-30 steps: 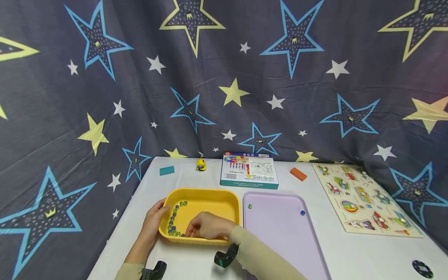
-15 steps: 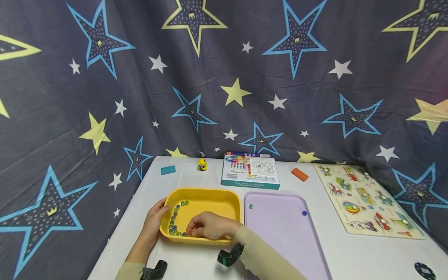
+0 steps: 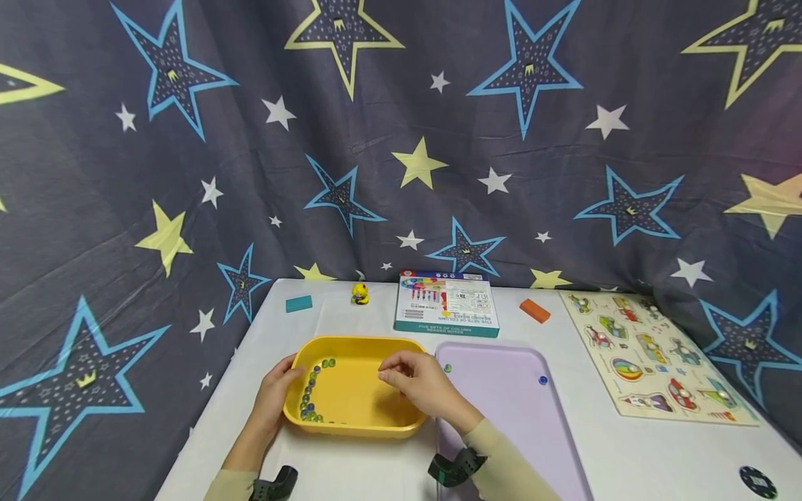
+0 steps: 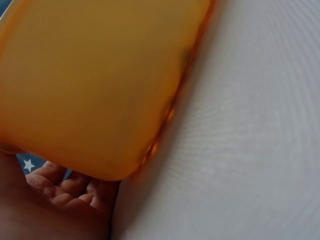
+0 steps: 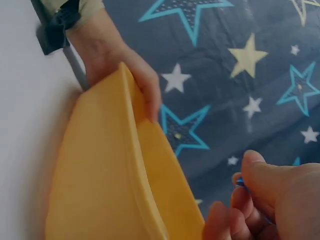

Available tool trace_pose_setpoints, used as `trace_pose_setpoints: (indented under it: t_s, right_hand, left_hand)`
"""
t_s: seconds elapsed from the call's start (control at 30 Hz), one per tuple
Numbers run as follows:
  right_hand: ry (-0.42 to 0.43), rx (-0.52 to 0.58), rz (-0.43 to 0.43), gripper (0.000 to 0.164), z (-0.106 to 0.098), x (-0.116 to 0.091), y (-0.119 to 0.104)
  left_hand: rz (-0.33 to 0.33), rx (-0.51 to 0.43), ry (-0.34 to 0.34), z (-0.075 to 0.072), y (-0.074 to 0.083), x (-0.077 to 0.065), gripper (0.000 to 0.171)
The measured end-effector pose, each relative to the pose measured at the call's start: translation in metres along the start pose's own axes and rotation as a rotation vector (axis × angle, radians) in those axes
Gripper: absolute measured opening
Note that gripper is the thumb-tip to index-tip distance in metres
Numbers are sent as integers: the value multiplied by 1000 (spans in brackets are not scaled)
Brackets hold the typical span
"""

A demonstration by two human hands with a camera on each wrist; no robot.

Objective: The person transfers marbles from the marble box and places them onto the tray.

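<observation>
In the head view a yellow tub (image 3: 351, 431) stands on the table, with several blue and green glass marbles (image 3: 311, 383) in a curved line along its left side and near corner. My left hand (image 3: 273, 393) grips the tub's left end, thumb at the rim; its curled fingers show below the tub's corner in the left wrist view. Over the tub's right side, my right hand (image 3: 416, 379) is raised with thumb and fingers together. The right wrist view shows it pinching a small blue marble (image 5: 241, 182), mostly hidden by the fingertips.
To the tub's right lies a lilac tray (image 3: 501, 431) with a green marble (image 3: 447, 368) and a blue marble (image 3: 543, 380). Behind are a teal block (image 3: 299, 304), a yellow toy duck (image 3: 360, 293), a box (image 3: 446, 306) and an orange block (image 3: 535, 311). A picture puzzle board (image 3: 651, 362) lies right.
My right hand has lifted from the tub's near wall and moved up and right, with a blue marble in its fingertips. The left hand stays at the tub's left end.
</observation>
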State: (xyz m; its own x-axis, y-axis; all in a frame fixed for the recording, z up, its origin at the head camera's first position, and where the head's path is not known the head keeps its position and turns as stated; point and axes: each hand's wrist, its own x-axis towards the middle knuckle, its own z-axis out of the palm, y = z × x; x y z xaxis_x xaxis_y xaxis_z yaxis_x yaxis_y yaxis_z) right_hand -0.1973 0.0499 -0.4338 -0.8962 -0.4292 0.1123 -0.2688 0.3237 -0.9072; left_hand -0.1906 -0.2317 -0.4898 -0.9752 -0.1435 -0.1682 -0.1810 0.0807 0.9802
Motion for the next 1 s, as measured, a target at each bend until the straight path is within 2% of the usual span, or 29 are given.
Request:
trace_pose_setpoints:
  t_s: [0.23,0.5,0.67,0.77,0.87,1.0]
  right_hand:
    - [209,-21,-20,9,-27,-22,12]
    - [326,-72,55,14,-57,-41,46]
    - [373,-149,83,18,-77,-47,66]
    - [391,-156,123,19,-86,-50,77]
    - [395,-151,181,19,-90,-52,88]
    - [401,-265,169,17,-89,-53,101]
  left_hand:
    - [11,-8,-11,-1,1,0,43]
    - [10,-22,-20,-1,1,0,42]
    - [16,-30,-17,-1,0,1,41]
    - [14,-18,-17,-1,-1,1,41]
    - [13,-8,-21,-1,-1,1,42]
    - [13,-2,-15,0,-1,2,42]
